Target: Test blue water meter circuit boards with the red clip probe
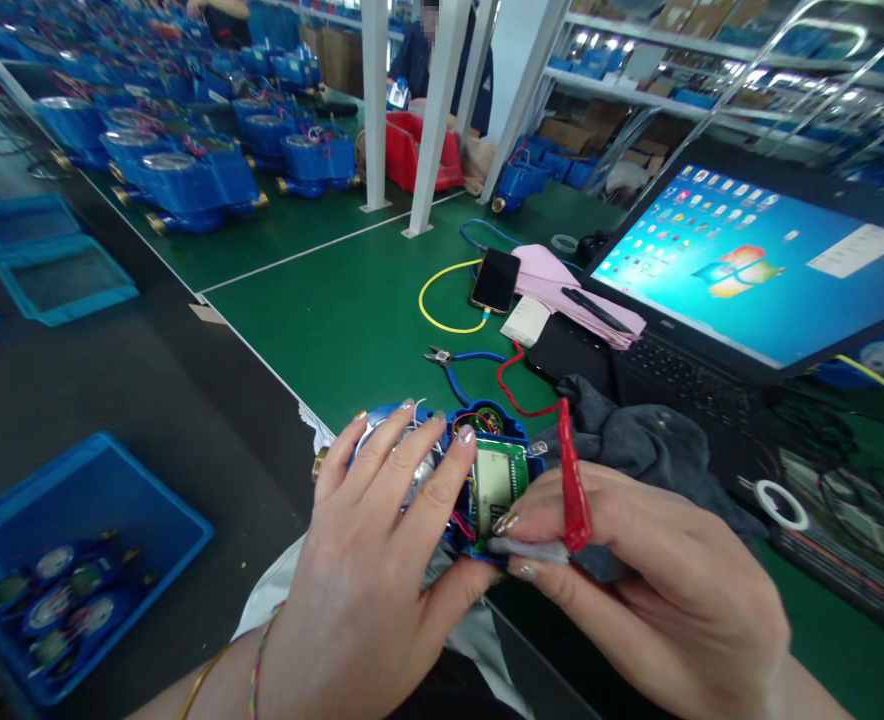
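Observation:
My left hand [393, 520] lies over a blue water meter [389, 415], fingers spread across its round dial and thumb at its lower edge, steadying it. The meter's electronics compartment is uncovered, showing a green circuit board with a grey display [493, 475] and thin wires. My right hand [637, 560] pinches a small grey strip [528, 550] at the board's lower right corner; its material is unclear. A red sleeved test lead [573, 490] stands against my right fingers, its red wire running back over the table. Whether the fingers grip this lead cannot be made out.
Blue-handled cutters [453, 370], a phone [496, 280] on a yellow cable, a pink cloth [543, 270] and a laptop [757, 260] lie beyond. Dark grey cloth [644, 450] is at right. A blue bin [164, 540] of meters stands lower left; more meters [187, 185] fill the back.

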`<state>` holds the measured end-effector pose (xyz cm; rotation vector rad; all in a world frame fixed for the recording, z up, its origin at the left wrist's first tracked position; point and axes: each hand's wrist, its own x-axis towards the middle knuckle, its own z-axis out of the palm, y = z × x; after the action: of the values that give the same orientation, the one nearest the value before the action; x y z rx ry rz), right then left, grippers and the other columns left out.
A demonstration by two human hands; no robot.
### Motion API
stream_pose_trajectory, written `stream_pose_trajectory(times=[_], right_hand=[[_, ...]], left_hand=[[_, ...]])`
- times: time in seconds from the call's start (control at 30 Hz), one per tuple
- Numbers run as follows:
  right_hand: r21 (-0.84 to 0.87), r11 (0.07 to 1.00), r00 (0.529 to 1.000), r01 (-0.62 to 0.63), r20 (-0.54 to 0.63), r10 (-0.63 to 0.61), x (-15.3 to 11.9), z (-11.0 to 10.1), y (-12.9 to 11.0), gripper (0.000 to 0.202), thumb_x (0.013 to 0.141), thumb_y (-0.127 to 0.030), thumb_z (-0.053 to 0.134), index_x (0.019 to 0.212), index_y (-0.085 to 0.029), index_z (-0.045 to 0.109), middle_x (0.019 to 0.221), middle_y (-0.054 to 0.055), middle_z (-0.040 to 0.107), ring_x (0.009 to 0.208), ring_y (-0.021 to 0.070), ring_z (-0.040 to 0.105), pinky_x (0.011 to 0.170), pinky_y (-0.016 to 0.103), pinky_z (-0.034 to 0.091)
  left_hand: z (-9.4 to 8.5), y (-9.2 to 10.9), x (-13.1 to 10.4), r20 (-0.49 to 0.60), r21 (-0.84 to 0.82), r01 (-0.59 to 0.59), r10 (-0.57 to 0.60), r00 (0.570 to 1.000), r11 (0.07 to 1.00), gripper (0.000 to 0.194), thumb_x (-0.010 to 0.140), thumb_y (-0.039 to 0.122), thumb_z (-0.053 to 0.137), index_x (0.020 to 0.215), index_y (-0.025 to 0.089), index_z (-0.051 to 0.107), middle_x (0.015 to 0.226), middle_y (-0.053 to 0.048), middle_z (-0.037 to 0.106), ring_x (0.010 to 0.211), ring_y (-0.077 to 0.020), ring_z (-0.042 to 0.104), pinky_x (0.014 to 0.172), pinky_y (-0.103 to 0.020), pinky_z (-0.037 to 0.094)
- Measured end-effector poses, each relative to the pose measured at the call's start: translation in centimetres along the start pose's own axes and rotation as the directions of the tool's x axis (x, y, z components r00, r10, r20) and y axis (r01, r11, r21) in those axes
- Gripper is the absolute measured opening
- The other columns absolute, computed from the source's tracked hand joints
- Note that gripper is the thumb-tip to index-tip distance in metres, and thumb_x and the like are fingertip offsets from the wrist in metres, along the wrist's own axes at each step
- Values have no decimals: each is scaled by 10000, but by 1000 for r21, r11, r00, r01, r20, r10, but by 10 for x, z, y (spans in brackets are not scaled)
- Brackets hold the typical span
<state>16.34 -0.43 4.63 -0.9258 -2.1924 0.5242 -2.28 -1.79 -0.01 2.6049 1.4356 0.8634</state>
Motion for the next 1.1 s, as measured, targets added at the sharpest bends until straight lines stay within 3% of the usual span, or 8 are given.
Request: stream_pose_trajectory(times=[0.43,0.7,0.97,1.1], right_hand=[[-36,999,999,37,29,-36,2,1,-3,166,764,-81,607,890,-189,599,735,34,685,663,157,649,612,260,534],[-24,998,998,56,19,-55,5,8,0,82,789,-89,573,824,-162,585,685,31,635,636,138,599,572,245,485],[-56,998,1000,28,-1,-28,3,12,5,39,813,-117,576,835,-147,590,720,36,634,659,138,588,582,248,473],[-46,999,998,-14,54,16,3,6,5,45,833,-117,551,830,-155,574,741,28,622,688,131,587,610,243,479]], left_hand=[[-1,2,-1,2,-15,26,-26,1000,1000,561,816,350,553,1329,168,416,1362,-74,459,1310,-262,323,1100,-464,177],[4,-3,0,-53,39,-45,47,997,998,571,794,305,569,1317,131,424,1352,-100,464,1304,-274,327,1085,-455,193],[2,-7,4,-11,62,-51,52,999,997,586,824,427,582,1314,148,420,1339,-91,474,1290,-265,335,1076,-445,192],[1,-6,4,10,40,-37,36,999,999,617,821,462,585,1321,149,404,1334,-93,478,1284,-269,336,1071,-456,198]])
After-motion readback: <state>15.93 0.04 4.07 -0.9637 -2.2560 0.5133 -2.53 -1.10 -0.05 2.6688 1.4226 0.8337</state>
